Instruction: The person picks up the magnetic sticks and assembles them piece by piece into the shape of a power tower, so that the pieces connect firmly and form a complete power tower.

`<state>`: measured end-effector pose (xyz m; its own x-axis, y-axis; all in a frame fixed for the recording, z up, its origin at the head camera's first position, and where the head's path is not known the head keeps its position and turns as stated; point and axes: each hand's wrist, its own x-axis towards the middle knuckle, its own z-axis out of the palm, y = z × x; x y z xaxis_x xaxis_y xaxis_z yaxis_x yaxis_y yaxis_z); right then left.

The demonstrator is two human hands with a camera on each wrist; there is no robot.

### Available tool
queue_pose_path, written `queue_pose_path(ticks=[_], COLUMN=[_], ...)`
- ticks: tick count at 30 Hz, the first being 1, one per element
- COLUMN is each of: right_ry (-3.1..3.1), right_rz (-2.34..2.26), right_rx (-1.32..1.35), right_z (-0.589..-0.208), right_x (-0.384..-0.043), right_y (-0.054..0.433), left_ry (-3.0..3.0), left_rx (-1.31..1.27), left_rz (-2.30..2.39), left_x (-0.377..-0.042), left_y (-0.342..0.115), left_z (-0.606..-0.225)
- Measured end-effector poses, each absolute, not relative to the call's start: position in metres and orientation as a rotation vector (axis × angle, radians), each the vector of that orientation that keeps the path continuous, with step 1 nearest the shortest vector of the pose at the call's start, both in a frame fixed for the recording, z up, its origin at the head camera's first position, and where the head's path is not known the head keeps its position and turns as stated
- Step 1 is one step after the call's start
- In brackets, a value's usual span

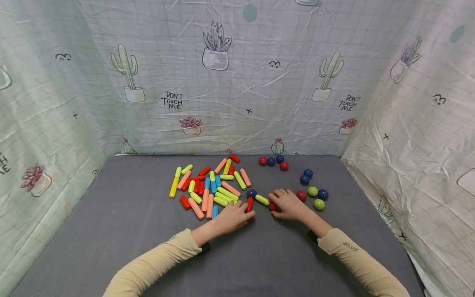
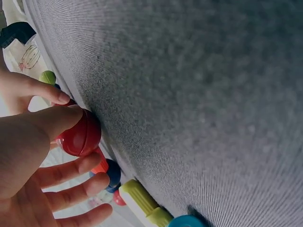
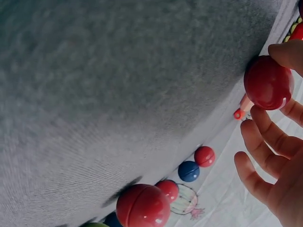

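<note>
My left hand pinches a red ball between thumb and fingers, low at the table surface; the other fingers stay spread. In the head view that ball is mostly hidden beneath the hand. A short red stick lies right by the left fingertips, with a blue ball just beyond it. My right hand holds another red ball, thumb on one side and fingertips on the other. Between the two hands lies a yellow-green stick.
Several red, pink, blue, yellow and green sticks lie in a loose cluster left of the hands. Right of them are scattered balls, among them a green ball and a red ball. A patterned cloth rises behind the grey table.
</note>
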<state>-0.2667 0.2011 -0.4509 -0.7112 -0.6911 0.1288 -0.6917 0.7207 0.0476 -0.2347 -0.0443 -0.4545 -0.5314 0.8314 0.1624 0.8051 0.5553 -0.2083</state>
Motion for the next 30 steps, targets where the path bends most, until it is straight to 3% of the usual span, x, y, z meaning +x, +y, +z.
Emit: queue_pose_path(ticks=[30], right_ry=[-2.814], right_rz=[0.068], right_rx=[1.118], right_z=[-0.444], right_x=[-0.26], right_y=[0.204], left_ry=[-2.534], left_rx=[-1.262], left_rz=[0.093], left_x=[-0.248], left_y=[-0.082], left_z=[-0.456])
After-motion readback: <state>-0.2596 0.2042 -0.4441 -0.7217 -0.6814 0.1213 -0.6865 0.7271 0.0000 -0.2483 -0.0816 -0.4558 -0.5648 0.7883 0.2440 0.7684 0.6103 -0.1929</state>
